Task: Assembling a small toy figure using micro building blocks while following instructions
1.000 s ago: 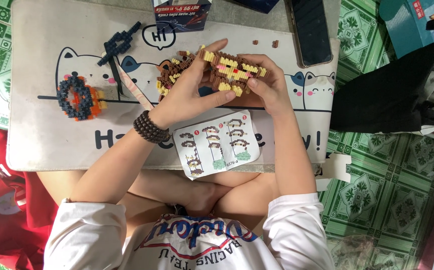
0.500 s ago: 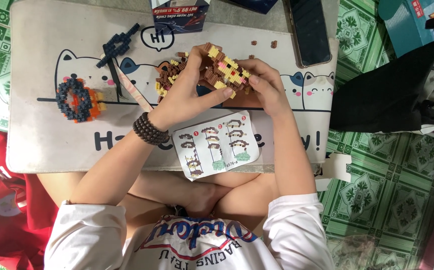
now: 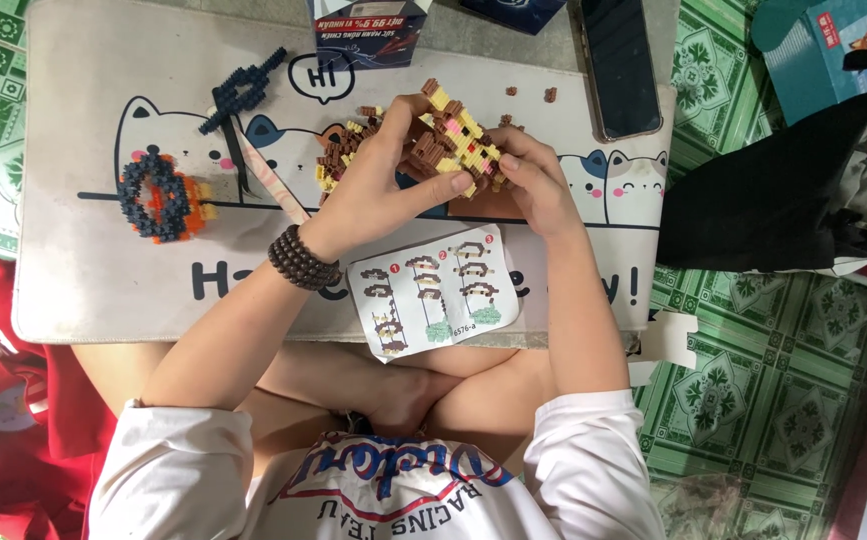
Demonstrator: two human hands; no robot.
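Tilted further since the earlier frame, the brick model (image 3: 451,140) is gripped between the closed left hand (image 3: 388,175) and right hand (image 3: 533,180) above the mat's (image 3: 103,290) far edge, so turning for inspection is judged underway, the instruction sheet (image 3: 433,290) left near its front edge.

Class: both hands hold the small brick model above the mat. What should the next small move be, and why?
Probably lower the brick model to check it against the instruction sheet. Both the left hand and right hand grip it in mid-air, tilted, with loose brown bricks lying beyond on the mat.
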